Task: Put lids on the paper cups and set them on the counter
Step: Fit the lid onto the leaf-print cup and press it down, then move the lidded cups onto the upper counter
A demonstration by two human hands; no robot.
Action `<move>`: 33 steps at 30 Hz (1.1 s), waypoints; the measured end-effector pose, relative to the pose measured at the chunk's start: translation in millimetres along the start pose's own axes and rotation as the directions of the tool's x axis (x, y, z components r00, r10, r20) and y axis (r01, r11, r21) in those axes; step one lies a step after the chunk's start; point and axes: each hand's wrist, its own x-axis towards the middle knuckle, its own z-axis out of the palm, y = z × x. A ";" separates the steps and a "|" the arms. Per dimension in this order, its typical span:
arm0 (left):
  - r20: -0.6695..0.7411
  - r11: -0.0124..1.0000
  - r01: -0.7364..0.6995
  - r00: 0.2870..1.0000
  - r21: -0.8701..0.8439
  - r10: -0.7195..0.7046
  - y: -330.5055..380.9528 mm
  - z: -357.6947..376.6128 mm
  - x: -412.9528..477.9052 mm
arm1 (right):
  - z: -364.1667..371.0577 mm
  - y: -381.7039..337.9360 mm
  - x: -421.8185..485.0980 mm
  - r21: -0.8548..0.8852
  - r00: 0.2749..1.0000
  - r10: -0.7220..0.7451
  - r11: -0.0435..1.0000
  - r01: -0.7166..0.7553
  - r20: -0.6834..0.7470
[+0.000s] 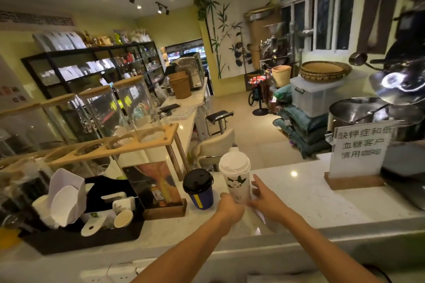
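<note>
A tall white paper cup (236, 181) with a flower print and a white lid (234, 162) stands upright on the pale marble counter (305, 197). My left hand (230, 208) wraps its base from the left. My right hand (264, 195) touches its lower right side with fingers spread. Just to the left stands a shorter dark blue cup (202, 197) with a black lid (197, 180), apart from both hands.
A black organizer tray (96, 236) with white lids, sleeves and small cups sits at the left. A wooden-based picture stand (161, 190) is beside the blue cup. A sign in a wooden base (357, 158) stands at the right, by steel equipment (377, 117).
</note>
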 end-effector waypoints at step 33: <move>-0.382 0.996 0.081 0.920 -0.039 -0.090 -624.8 -279.2 -289.8 | 498.9 -125.6 -293.1 -0.577 0.836 0.285 0.816 0.045 0.468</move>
